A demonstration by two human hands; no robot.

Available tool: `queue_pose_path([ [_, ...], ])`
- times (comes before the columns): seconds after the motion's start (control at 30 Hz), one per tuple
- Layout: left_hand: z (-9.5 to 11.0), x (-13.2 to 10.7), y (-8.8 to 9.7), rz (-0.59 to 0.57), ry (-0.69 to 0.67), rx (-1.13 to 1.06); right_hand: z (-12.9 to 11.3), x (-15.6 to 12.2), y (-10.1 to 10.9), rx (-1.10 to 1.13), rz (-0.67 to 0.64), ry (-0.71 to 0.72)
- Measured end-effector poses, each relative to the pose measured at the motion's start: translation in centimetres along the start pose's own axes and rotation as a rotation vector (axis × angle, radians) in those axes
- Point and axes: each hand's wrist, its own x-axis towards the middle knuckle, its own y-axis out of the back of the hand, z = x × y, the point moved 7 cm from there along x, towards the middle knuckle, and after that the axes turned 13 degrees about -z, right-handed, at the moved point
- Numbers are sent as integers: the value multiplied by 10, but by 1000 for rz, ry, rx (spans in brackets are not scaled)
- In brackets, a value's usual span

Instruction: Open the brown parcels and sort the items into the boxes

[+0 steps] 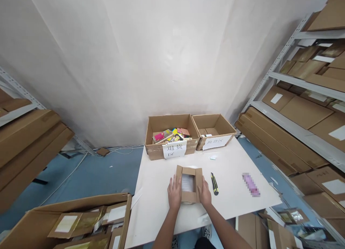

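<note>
My left hand [174, 192] and right hand [205, 193] press flat on either side of the box [189, 197], clasping it between them so it sits steady on the desk [237, 202] with flaps spread; something white lies inside. A knife [214, 183] lies just right of my right hand. Beyond, one carton [155, 151] holds colourful packets, a second carton [228, 128] little.

Bright, even light falls from above the table [237, 162], leaving only faint shadows on it. Left and right of the table the shelves [296, 132] lean outward (wide-lens distortion).
</note>
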Motion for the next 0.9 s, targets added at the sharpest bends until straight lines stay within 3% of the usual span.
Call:
queue_pose_path([
  [0.1, 8, 4, -7, -133, -126, 65, -16, -7, 0, -164, -15, 119],
  [0.2, 4, 11, -6, -238, -89, 34, -26, -7, -2, -240, -133, 180],
  [0.43, 24, 14, -19, -517, -133, 37, -27, 3, 0, -207, -361, 46],
  [0.53, 28, 16, -20, -521, -93, -37, -41, 11, 10, -297, -404, 46],
  [0.67, 12, 19, -19, -553, -23, -197, -60, 18, 19, -422, -450, 29],
  [0.9, 3, -2, -22, -633, -186, -132, -69, 18, 18, -401, -347, 36],
])
